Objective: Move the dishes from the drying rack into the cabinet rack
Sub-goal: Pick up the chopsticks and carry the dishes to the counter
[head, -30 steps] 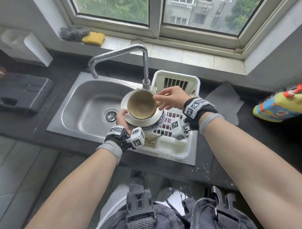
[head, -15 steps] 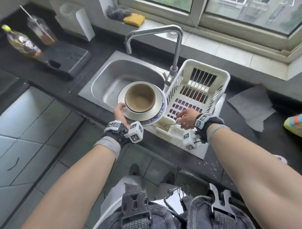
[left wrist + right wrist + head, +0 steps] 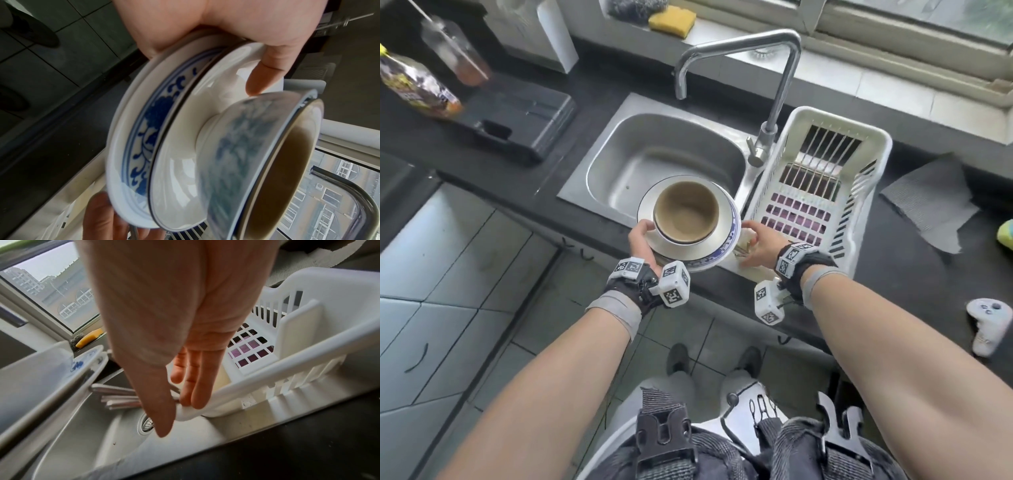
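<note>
My left hand point(image 3: 642, 236) grips a stack of plates point(image 3: 726, 236), one with a blue pattern, with a brown-lined bowl point(image 3: 686, 212) on top. The stack hangs over the sink's front edge. In the left wrist view my thumb lies on the top plate point(image 3: 180, 170) beside the bowl point(image 3: 257, 146). The white drying rack point(image 3: 873, 144) stands right of the sink with nothing on its grid. At its front left corner my right hand point(image 3: 755, 246) pinches several metal utensils point(image 3: 741, 249). In the right wrist view their handles point(image 3: 117, 395) pass between the thumb and fingers of that hand point(image 3: 179, 417).
The steel sink point(image 3: 664, 150) and tall faucet point(image 3: 784, 68) are just behind the stack. A grey cloth point(image 3: 931, 202) and a white controller point(image 3: 989, 325) lie on the counter to the right. A black case point(image 3: 524, 120), a bottle and a plastic cup stand at the left.
My right hand left the bowl's rim, dropped to the rack's front corner and took hold of the utensils. My left hand kept the stack and brought it nearer the counter's front edge.
</note>
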Demonstrator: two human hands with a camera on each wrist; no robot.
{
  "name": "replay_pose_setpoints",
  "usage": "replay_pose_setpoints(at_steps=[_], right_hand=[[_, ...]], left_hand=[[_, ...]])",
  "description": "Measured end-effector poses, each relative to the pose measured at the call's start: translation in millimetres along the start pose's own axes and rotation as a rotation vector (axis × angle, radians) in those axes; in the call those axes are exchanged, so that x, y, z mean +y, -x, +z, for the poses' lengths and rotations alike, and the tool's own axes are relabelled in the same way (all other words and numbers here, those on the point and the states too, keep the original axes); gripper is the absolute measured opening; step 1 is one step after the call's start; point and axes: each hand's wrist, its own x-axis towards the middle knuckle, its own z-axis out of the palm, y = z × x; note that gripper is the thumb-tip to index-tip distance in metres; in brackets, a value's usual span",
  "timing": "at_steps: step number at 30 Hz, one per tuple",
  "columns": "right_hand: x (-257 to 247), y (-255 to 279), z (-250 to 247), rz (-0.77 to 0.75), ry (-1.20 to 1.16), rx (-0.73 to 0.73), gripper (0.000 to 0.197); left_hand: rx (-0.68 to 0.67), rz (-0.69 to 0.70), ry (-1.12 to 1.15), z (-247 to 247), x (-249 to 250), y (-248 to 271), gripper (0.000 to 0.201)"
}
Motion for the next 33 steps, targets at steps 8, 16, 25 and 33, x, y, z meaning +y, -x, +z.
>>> replay_pose_setpoints(at_steps=[8, 16, 25, 33], right_hand=[[1.4, -16.8, 34.0, 0.057, -0.165, 0.212, 0.015], [6.4, -10.8, 27.6, 0.183, -0.106, 0.501, 0.031], [32.2, -5.3, 26.6, 0.322, -0.082, 0.398, 0.031], [35.7, 18.8, -21.3, 0.247, -0.363, 0.706, 0.052]], left_hand=[[-0.084, 0.018, 0.011, -22.0, 18.4, -9.2, 0.056], [-0.077, -0.002, -0.043, -27.6, 22.7, -12.1, 0.053], [-0.04, 0.013, -0.147, -11.9, 7.5, -8.8, 0.044], [-0.024, 0.004, -0.137, 9.8, -4.9, 20.5, 0.038]])
